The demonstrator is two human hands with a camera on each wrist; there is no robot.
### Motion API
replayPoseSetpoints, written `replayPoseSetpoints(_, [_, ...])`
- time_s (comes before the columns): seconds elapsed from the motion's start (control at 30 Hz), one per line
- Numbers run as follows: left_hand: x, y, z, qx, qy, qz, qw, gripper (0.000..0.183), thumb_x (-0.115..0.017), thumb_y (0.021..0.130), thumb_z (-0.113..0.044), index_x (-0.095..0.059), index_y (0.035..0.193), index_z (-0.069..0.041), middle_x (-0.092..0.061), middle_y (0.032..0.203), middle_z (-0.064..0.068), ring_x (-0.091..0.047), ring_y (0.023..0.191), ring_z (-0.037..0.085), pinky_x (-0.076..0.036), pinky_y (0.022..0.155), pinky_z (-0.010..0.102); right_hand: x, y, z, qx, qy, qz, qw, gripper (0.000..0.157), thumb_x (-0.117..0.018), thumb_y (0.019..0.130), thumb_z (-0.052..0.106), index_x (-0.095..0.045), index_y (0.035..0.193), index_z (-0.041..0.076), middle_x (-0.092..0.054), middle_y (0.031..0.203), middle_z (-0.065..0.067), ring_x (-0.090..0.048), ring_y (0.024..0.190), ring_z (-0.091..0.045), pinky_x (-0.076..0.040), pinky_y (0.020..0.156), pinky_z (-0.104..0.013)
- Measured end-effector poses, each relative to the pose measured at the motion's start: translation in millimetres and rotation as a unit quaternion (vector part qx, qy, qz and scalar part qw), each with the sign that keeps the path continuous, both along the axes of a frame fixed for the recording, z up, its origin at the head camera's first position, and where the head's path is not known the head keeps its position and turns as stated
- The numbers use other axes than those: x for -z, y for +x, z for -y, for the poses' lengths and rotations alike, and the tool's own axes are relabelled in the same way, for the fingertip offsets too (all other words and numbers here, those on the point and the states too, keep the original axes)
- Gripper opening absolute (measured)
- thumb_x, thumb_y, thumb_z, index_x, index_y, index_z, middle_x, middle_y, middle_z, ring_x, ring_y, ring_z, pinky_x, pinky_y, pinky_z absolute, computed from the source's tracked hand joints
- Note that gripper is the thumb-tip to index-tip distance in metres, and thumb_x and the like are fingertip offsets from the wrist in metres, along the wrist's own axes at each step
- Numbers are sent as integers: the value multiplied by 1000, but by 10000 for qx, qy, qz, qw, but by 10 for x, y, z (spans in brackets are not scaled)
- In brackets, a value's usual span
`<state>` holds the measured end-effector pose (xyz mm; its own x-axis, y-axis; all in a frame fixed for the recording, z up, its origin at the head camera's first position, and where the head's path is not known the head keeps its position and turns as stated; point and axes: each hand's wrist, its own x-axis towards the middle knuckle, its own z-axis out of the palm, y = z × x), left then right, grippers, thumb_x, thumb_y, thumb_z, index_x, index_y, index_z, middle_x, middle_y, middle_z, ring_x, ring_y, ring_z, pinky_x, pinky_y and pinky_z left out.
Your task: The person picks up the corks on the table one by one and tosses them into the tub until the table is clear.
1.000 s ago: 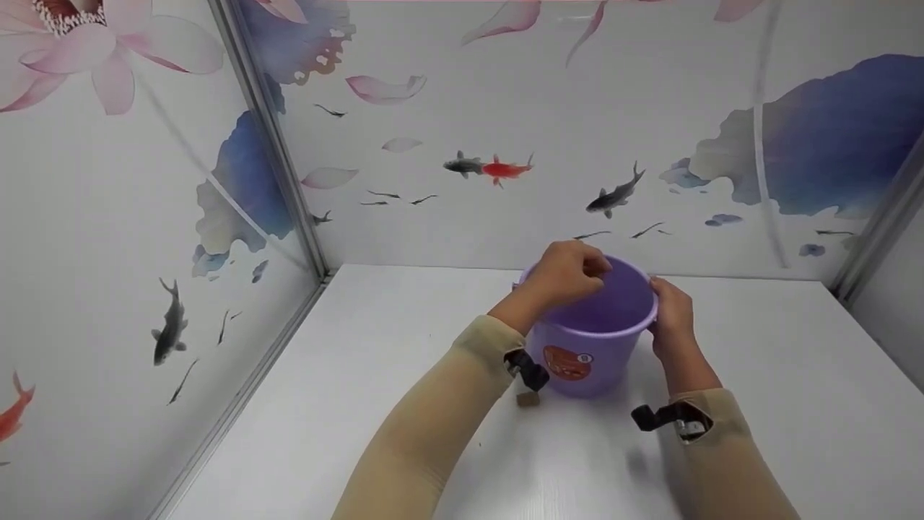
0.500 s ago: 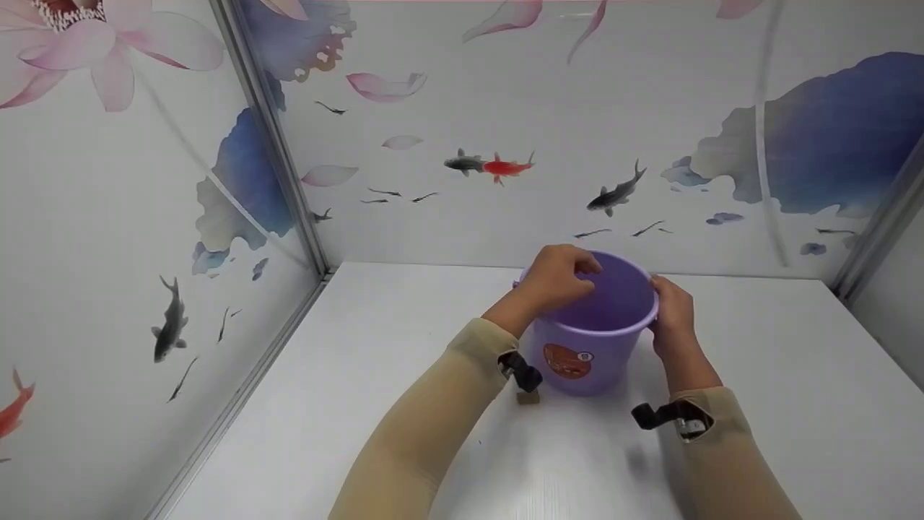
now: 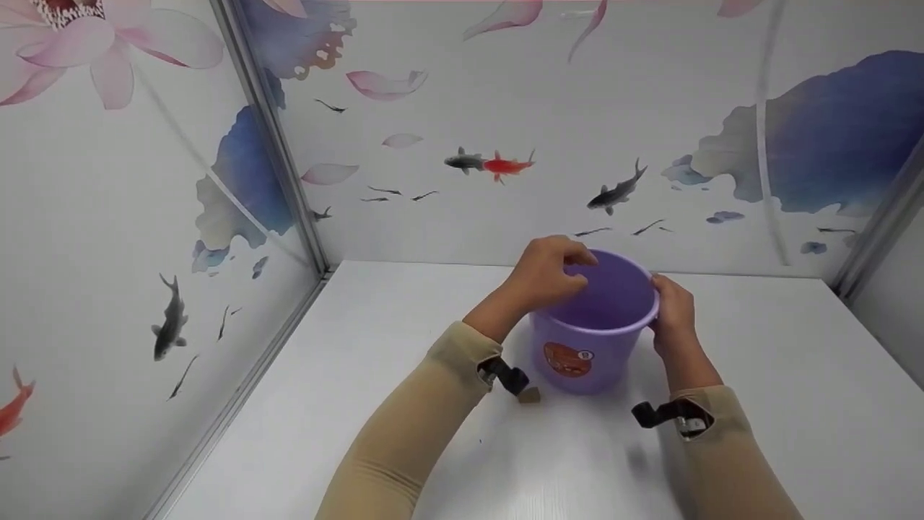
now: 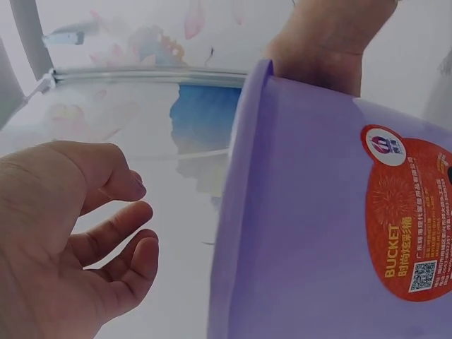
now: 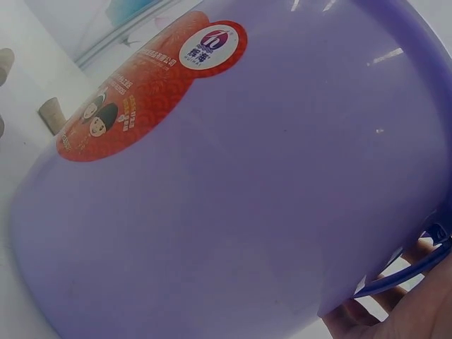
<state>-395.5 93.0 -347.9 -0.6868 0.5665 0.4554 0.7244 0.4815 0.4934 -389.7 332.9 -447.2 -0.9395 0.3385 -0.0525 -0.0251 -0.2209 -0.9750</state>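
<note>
A purple plastic bucket [image 3: 613,361] stands upright on the white table, its red-orange label [image 5: 152,92] facing the near side. At its right side my right hand [image 3: 673,310] grips the rim area; in the right wrist view, fingers [image 5: 346,318] curl by the bucket's blue-purple carrying handle [image 5: 406,277]. My left hand [image 3: 545,274] hovers at the rim's left, its fingers loosely bent. The left wrist view shows that left hand [image 4: 85,233] holding nothing, with a gap between it and the bucket wall [image 4: 304,212].
A small brown block [image 3: 529,395] lies on the table [image 3: 346,404] just left of the bucket's base. White panels [image 3: 404,238] printed with fish and lotus enclose the back and sides. A metal frame post [image 3: 271,137] marks the left corner.
My left hand has drawn a little to the left over the rim, and its thumb and forefinger have spread apart. The right hand and the bucket have stayed in place.
</note>
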Motion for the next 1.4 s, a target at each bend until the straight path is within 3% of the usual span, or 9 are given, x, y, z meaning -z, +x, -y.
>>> replayPoseSetpoints(0.53, [99, 495, 119, 538, -330, -684, 9957, 28, -72, 85, -5, -83, 109, -11, -73, 104, 3, -61, 98, 12, -45, 87, 17, 5, 0, 41, 99, 136, -90, 9998, 36, -48, 108, 21, -65, 76, 18, -60, 74, 10, -55, 72, -6, -51, 64, -22])
replayPoseSetpoints(0.7, [153, 610, 151, 635, -484, -791, 9937, 28, -73, 85, -5, -83, 110, -11, -73, 105, 4, -63, 102, 18, -47, 92, 20, 11, -2, 31, 89, 141, -94, 9998, 35, -46, 109, 20, -66, 80, 18, -61, 77, 9, -56, 74, -7, -51, 65, -22])
replayPoseSetpoints(1.07, [315, 726, 288, 745, -575, -906, 9914, 28, -73, 84, -4, -82, 110, -9, -72, 104, 6, -61, 101, 17, -47, 90, 20, 8, 0, 28, 102, 37, -80, 9999, 34, -47, 109, 20, -66, 81, 17, -60, 76, 9, -56, 74, -7, -52, 66, -23])
replayPoseSetpoints(1.4, [499, 769, 402, 647, -192, -980, 9929, 21, -80, 85, -7, -83, 106, -8, -73, 102, 9, -63, 97, 18, -49, 86, 22, 12, 0, 11, 37, -22, -7, 10000, 34, -49, 109, 23, -71, 83, 20, -64, 80, 10, -59, 79, -7, -54, 69, -24])
